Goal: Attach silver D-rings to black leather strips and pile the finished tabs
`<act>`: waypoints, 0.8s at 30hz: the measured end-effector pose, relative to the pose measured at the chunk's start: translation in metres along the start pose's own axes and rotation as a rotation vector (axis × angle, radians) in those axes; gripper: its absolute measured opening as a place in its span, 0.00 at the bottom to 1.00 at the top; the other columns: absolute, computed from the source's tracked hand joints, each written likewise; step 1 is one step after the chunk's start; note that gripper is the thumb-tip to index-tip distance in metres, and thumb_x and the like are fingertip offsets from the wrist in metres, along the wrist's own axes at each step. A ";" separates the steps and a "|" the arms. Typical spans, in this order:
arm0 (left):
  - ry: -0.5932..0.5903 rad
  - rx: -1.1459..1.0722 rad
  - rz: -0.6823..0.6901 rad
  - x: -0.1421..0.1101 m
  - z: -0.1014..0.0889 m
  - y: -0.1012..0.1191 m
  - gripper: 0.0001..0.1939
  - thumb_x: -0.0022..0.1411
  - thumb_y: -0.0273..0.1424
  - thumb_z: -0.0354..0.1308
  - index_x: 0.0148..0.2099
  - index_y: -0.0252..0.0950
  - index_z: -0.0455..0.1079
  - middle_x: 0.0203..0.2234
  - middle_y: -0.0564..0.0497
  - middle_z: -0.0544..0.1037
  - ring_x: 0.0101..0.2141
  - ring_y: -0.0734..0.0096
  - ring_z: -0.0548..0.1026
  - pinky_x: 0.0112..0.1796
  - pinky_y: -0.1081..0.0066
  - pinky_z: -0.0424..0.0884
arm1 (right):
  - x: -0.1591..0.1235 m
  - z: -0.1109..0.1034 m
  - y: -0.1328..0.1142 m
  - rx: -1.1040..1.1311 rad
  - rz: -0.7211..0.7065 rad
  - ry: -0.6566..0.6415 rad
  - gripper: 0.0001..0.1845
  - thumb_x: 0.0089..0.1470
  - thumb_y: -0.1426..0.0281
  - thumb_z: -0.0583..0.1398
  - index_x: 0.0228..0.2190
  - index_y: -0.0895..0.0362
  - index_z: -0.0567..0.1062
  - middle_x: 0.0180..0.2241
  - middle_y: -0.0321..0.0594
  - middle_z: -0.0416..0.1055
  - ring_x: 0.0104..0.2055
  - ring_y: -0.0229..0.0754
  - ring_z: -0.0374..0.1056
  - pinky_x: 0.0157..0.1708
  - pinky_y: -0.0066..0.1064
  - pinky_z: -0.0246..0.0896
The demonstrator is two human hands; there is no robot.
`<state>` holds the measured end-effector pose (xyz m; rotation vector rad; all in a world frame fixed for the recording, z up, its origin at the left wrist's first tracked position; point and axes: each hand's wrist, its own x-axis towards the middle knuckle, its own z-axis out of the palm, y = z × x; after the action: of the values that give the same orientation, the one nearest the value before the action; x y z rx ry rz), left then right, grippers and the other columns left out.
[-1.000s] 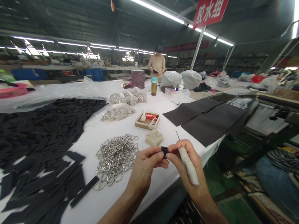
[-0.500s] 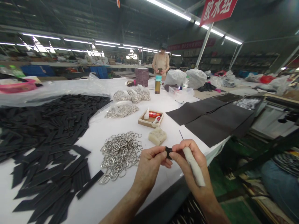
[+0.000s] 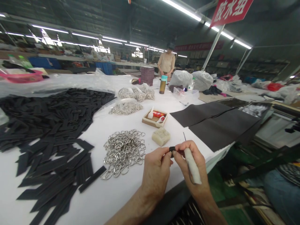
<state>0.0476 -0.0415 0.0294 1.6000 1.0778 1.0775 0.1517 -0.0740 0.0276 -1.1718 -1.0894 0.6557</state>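
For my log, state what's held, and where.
Left hand: one end of a small black piece; right hand: its other end, plus a tool's pale handle.

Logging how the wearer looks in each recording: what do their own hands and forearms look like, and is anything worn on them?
The left hand and right hand are ungloved, with no ring visible, though some fingers are partly hidden. No watch or band shows at either wrist, and no sleeve shows on the left forearm or right forearm.
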 end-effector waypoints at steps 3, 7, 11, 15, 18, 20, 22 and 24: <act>0.018 0.043 0.015 0.000 -0.001 -0.002 0.11 0.58 0.28 0.52 0.32 0.35 0.76 0.23 0.50 0.78 0.25 0.67 0.75 0.29 0.73 0.69 | -0.001 0.001 0.004 -0.055 -0.041 -0.011 0.08 0.53 0.68 0.60 0.30 0.53 0.63 0.30 0.32 0.64 0.30 0.35 0.64 0.32 0.28 0.64; 0.052 0.121 0.042 0.001 -0.001 -0.003 0.12 0.58 0.27 0.51 0.28 0.35 0.75 0.19 0.52 0.75 0.22 0.70 0.72 0.26 0.74 0.65 | -0.004 0.001 0.010 -0.204 -0.108 -0.011 0.07 0.55 0.68 0.59 0.31 0.53 0.63 0.29 0.33 0.64 0.31 0.36 0.63 0.31 0.27 0.62; 0.052 0.170 0.003 0.002 -0.003 -0.002 0.11 0.55 0.27 0.52 0.26 0.34 0.74 0.16 0.54 0.72 0.20 0.72 0.69 0.24 0.74 0.62 | -0.007 0.003 0.014 -0.286 -0.138 -0.013 0.06 0.55 0.68 0.58 0.32 0.53 0.62 0.30 0.34 0.64 0.32 0.37 0.62 0.32 0.28 0.60; -0.014 -0.041 -0.114 0.003 -0.007 -0.002 0.11 0.55 0.27 0.51 0.29 0.33 0.75 0.17 0.53 0.74 0.23 0.70 0.73 0.26 0.75 0.67 | -0.006 0.004 0.012 -0.158 -0.085 -0.039 0.06 0.55 0.69 0.58 0.31 0.53 0.62 0.31 0.33 0.65 0.31 0.36 0.64 0.32 0.28 0.61; -0.069 -0.185 -0.184 0.005 -0.010 -0.005 0.11 0.55 0.27 0.51 0.33 0.32 0.76 0.18 0.52 0.76 0.24 0.69 0.75 0.28 0.73 0.70 | -0.002 0.002 0.006 -0.064 -0.014 -0.043 0.08 0.53 0.69 0.60 0.30 0.54 0.63 0.31 0.34 0.67 0.32 0.37 0.65 0.33 0.28 0.62; -0.092 -0.212 -0.185 0.005 -0.011 -0.007 0.12 0.55 0.28 0.51 0.34 0.32 0.76 0.18 0.51 0.76 0.24 0.68 0.75 0.30 0.72 0.71 | 0.000 0.000 0.001 -0.025 0.024 -0.048 0.09 0.52 0.70 0.61 0.30 0.54 0.63 0.32 0.34 0.67 0.33 0.38 0.65 0.34 0.28 0.62; -0.098 -0.190 -0.164 0.006 -0.012 -0.007 0.11 0.56 0.28 0.51 0.33 0.32 0.76 0.18 0.51 0.77 0.24 0.68 0.75 0.31 0.71 0.70 | 0.002 -0.003 -0.001 0.001 0.047 -0.068 0.08 0.52 0.70 0.61 0.30 0.54 0.63 0.32 0.34 0.68 0.34 0.38 0.65 0.35 0.28 0.62; -0.104 -0.150 -0.139 0.005 -0.012 -0.007 0.11 0.56 0.28 0.51 0.32 0.33 0.76 0.18 0.51 0.77 0.25 0.69 0.75 0.31 0.72 0.69 | 0.004 -0.008 0.001 0.005 0.060 -0.096 0.08 0.53 0.69 0.61 0.31 0.54 0.64 0.32 0.34 0.68 0.35 0.37 0.65 0.36 0.28 0.61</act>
<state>0.0359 -0.0324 0.0264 1.4253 0.9991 0.9494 0.1605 -0.0733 0.0277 -1.1820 -1.1360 0.7675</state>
